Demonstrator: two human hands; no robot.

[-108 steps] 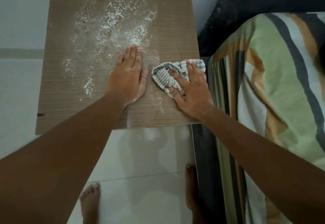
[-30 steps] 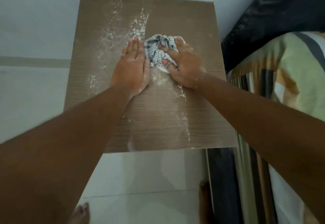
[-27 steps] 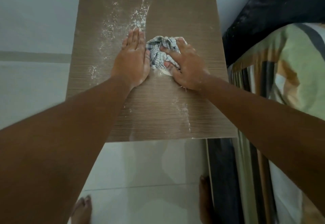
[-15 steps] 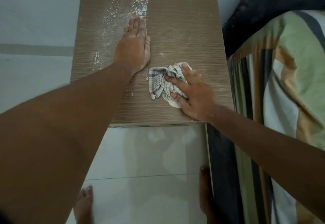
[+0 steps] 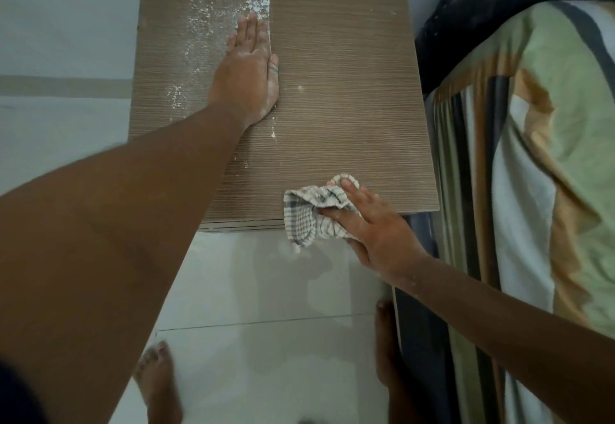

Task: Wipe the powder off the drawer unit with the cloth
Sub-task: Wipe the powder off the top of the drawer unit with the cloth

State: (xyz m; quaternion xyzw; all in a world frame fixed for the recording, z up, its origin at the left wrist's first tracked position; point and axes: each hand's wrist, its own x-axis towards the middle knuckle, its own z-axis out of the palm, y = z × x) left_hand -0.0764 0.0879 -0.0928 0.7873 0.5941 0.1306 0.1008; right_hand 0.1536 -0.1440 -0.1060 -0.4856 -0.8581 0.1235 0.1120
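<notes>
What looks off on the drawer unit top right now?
White powder is still scattered over the far-left part of the drawer unit, ahead of and beside the flat left hand. A thin trail runs near that wrist. The cloth, under the right hand, hangs over the near edge.

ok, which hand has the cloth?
The right hand, at the drawer unit's near edge, fingers pressed on the checked cloth. The left hand lies flat and empty beside the powder.
</notes>
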